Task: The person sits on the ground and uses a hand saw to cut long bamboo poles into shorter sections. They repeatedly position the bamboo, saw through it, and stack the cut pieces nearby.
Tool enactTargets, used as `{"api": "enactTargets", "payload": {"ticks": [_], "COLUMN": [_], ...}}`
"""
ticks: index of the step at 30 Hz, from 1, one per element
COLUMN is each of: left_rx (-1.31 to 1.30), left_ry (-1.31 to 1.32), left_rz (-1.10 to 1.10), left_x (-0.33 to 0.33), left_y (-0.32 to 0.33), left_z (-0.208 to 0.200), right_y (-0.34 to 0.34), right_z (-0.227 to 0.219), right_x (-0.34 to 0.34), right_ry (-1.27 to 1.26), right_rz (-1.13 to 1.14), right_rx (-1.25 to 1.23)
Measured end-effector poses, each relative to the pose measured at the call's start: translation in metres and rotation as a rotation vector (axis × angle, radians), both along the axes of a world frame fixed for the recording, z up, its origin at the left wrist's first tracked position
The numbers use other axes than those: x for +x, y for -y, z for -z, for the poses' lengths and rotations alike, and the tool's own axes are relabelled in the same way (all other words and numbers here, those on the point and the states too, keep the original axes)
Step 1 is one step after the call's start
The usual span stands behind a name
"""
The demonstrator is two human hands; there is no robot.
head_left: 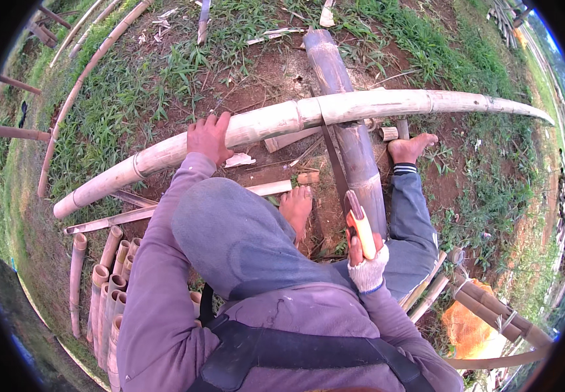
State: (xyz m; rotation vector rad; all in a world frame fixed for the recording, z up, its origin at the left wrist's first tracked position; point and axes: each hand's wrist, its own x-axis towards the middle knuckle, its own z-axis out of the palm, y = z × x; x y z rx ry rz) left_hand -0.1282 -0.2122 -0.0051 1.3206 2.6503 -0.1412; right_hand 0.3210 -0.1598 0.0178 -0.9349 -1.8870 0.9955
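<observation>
"Across the far half of the dark log point(361, 153), why lies the pale pole point(374, 106)?"

"For support, I judge. The left hand point(209, 138) curls its fingers over it, likely steadying; the right hand point(366, 262) wraps its fingers around the saw point(363, 234)."

Left hand point(209, 138): palm hidden against pale bamboo pole point(374, 105); dark log point(361, 160) covered where pole crosses; saw point(359, 228): teeth too small to tell, blade's far end lost at pole; right hand point(365, 253): palm hidden around handle; standing tubes point(97, 294) partly behind left sleeve point(155, 281); curved pole point(103, 51) cut off at top
</observation>
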Motion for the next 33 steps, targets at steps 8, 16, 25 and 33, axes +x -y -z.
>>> {"api": "enactTargets", "payload": {"ticks": [8,16,25,33], "left_rx": [0.067,0.035,0.052,0.056], "left_ry": [0.027,-0.014,0.006,-0.006], "left_rz": [0.026,0.023,0.030,0.029], "left_x": [-0.004,0.000,-0.009,0.002], "left_y": [0.001,0.003,-0.006,-0.003], "left_z": [0.000,-0.001,-0.006,0.008], "right_y": [-0.089,-0.002,-0.081,-0.018], "right_z": [-0.006,-0.012,-0.016,0.004], "right_x": [-0.126,0.006,-0.118,-0.014], "right_ry": [0.176,0.097,0.261,0.143], "right_rz": [0.033,-0.069,0.053,-0.012], "right_rx": [-0.069,0.025,0.016,-0.055]}}
